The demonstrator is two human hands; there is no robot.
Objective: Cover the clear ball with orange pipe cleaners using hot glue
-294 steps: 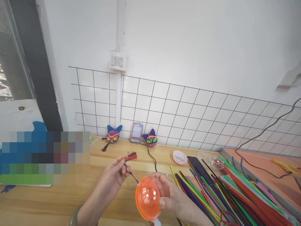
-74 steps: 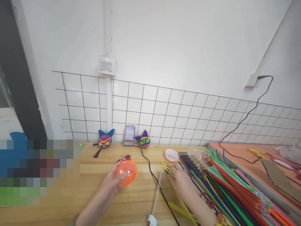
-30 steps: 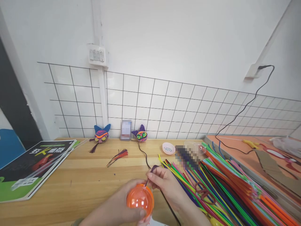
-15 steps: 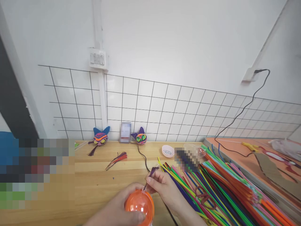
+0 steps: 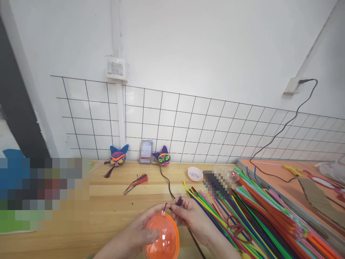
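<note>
Near the bottom centre, my left hand is closed on a shiny orange ball, its thumb across the ball's front. A small loop of dark cord stands at the top of the ball. Just right of it, my right hand pinches a dark purple tassel between thumb and fingers. The left fingertips come close to the right ones at the cord. On the wooden table behind lie red and purple tassels.
Colourful pipe cleaners cover the right side, with red-handled scissors on them. A pink bowl of beads, two cat-faced ornaments and a phone-like screen stand farther back. A black cable runs behind the hands.
The ball is turned and held slightly farther right. The tassel has been brought lower into my right fingers, and a cord loop now shows above the ball. The view has shifted slightly.
</note>
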